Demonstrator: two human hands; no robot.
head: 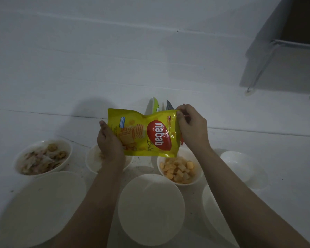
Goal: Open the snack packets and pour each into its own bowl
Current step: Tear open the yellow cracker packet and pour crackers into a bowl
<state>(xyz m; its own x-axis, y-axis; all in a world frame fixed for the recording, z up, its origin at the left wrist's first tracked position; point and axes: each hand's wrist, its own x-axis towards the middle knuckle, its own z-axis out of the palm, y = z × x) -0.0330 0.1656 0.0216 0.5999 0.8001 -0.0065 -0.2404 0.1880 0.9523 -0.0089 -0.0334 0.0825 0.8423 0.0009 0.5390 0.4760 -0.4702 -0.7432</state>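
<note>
The yellow snack packet (145, 133) is held in the air at the centre of the frame, above the row of bowls on the white desk (258, 140), turned sideways so that its sealed top edge faces the right of the frame. This orientation likely presents the seal for tearing. The left hand (108, 145) grasps the packet's bottom end, thumb on the printed face and fingers behind, acting as the anchor. The right hand (190, 126) pinches the upper corner of the seal between thumb and fingertips, wrist raised; its grip is clenched on the foil edge. Both forearms rise from the lower frame and converge on the packet. The seal appears unbroken. Below centre, an empty bowl (151, 208) lies nearest, the probable receiver. A bowl of orange pieces (180, 170) at right of centre and a bowl of ring snacks (43, 156) at left are already filled. Further packets (157, 106) stand behind.
</note>
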